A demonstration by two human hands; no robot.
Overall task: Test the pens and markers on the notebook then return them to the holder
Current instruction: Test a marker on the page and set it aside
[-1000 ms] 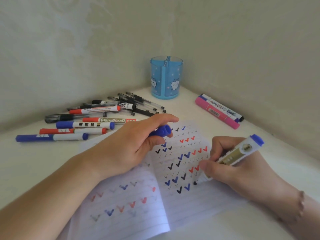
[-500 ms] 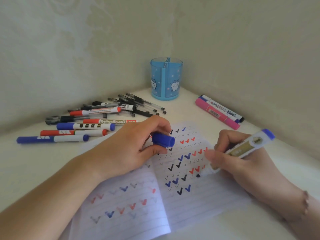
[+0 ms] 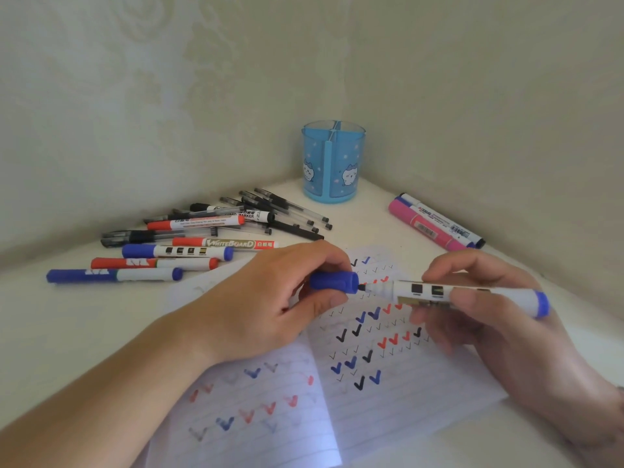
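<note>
My right hand (image 3: 499, 319) grips a white marker with a blue end (image 3: 472, 295), held level above the open notebook (image 3: 388, 410). Its dark tip points left at the mouth of the blue cap (image 3: 334, 282), which my left hand (image 3: 277, 298) pinches between thumb and fingers. Tip and cap are almost touching. The notebook pages carry rows of red, blue and black check marks. The blue transparent holder (image 3: 332, 162) stands in the back corner with nothing in it.
Several pens and whiteboard markers (image 3: 189, 238) lie in a pile on the white table left of the holder. A pink marker (image 3: 429, 229) and another marker lie along the right wall. Walls close the table on both sides.
My right hand lifted the marker off the page and turned it level, tip to the left. My left hand turned the cap's opening toward the tip.
</note>
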